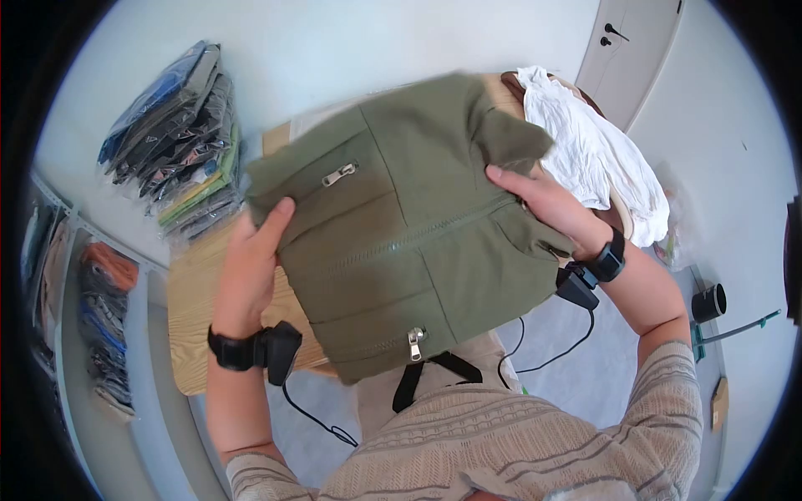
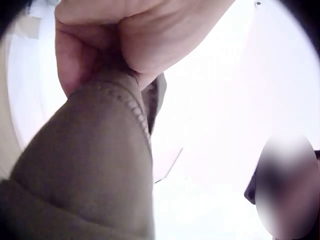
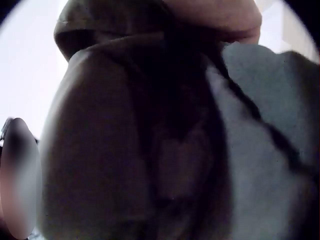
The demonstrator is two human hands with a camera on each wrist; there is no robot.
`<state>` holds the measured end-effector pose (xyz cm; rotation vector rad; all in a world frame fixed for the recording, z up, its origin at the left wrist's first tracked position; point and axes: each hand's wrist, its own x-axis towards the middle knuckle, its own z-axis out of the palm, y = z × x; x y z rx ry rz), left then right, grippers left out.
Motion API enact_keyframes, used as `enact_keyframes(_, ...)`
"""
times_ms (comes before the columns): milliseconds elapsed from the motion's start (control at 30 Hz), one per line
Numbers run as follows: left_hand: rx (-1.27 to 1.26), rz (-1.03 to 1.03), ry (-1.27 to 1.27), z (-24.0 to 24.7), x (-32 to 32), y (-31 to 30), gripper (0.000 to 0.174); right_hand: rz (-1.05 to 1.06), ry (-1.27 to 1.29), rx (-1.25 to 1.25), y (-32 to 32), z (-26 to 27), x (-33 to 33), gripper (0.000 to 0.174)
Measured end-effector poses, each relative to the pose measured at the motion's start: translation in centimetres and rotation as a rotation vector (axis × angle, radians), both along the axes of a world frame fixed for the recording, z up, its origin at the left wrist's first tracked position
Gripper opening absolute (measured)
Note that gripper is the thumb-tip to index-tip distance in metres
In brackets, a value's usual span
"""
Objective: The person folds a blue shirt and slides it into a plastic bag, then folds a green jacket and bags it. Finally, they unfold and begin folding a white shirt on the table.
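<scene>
An olive-green zip jacket (image 1: 418,200), folded into a rough rectangle, is held up between my two hands over the table. A long front zip crosses its middle, and two pockets carry silver zip pulls. My left hand (image 1: 248,271) grips the jacket's left edge, thumb on top. In the left wrist view the fingers and thumb pinch the stitched cloth (image 2: 105,145) from both sides. My right hand (image 1: 560,209) holds the collar end on the right, thumb over the cloth and its other fingers hidden underneath. The right wrist view shows dark folds of the jacket (image 3: 95,140) below that hand.
Behind the jacket stands a wooden table (image 1: 196,326). A tall stack of bagged clothes (image 1: 184,134) rises at the back left, with shelves (image 1: 71,221) of more bagged clothes beside it. White cloth (image 1: 576,142) drapes at the back right. Cables hang from both wrist cameras.
</scene>
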<state>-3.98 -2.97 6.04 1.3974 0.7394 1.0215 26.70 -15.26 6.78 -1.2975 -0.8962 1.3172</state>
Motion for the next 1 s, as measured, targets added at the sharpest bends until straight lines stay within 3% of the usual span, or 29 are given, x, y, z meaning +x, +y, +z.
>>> enact_keyframes(33,0.006,0.002,-0.001,-0.5,0.2,0.8,0.037,0.002,-0.001,0.006,0.6,-0.7,0.3,0.048)
enact_keyframes(100,-0.188,-0.088,0.169,-2.9,0.3,2.6,0.042,0.096,0.16,-0.217,1.5,-3.0,1.3,0.046)
enact_keyframes(167,-0.266,-0.082,0.267,-5.0,-0.2,3.4,0.05,0.064,0.111,-0.29,1.6,-5.4,2.1,0.047)
enact_keyframes(233,0.06,0.031,0.606,-6.5,-1.1,2.7,0.052,0.032,0.067,-0.369,1.0,-7.2,3.7,0.048)
enact_keyframes(267,0.284,0.043,0.603,-7.6,-2.1,2.3,0.058,-0.018,0.068,-0.294,0.1,-8.1,4.9,0.048)
enact_keyframes(300,0.273,0.037,0.608,-7.2,-2.8,1.3,0.058,-0.067,0.068,-0.22,-0.6,-8.8,5.5,0.047)
enact_keyframes(367,0.801,-0.259,0.825,-4.7,-4.2,-1.3,0.067,-0.155,-0.029,-0.146,-2.9,-7.6,4.1,0.04)
enact_keyframes(433,0.775,-0.365,0.87,-4.6,-4.7,-3.4,0.071,-0.31,-0.864,0.308,-5.0,-7.6,1.6,0.042)
enact_keyframes(467,0.758,-0.474,0.915,-4.7,-4.6,-4.1,0.075,-0.303,-0.861,0.302,-5.7,-7.5,0.2,0.042)
enact_keyframes(533,0.761,-0.481,0.939,-5.5,-4.1,-4.7,0.081,0.031,-1.366,0.709,-6.3,-7.6,-3.0,0.051)
enact_keyframes(567,0.772,-0.49,0.961,-6.1,-3.9,-5.1,0.088,0.036,-1.357,0.701,-6.4,-8.2,-4.2,0.051)
enact_keyframes(667,0.87,-0.379,0.977,-7.7,-3.2,-5.5,0.084,0.214,-1.619,0.646,-6.0,-10.1,-6.1,0.073)
enact_keyframes(767,0.95,-0.363,1.001,-8.0,-3.2,-5.7,0.073,0.169,-1.779,0.576,-5.1,-10.8,-5.6,0.077)
enact_keyframes(1000,0.934,-0.262,0.861,-8.4,-3.2,-4.8,0.045,0.387,-1.675,0.529,-3.8,-7.6,-4.1,0.071)
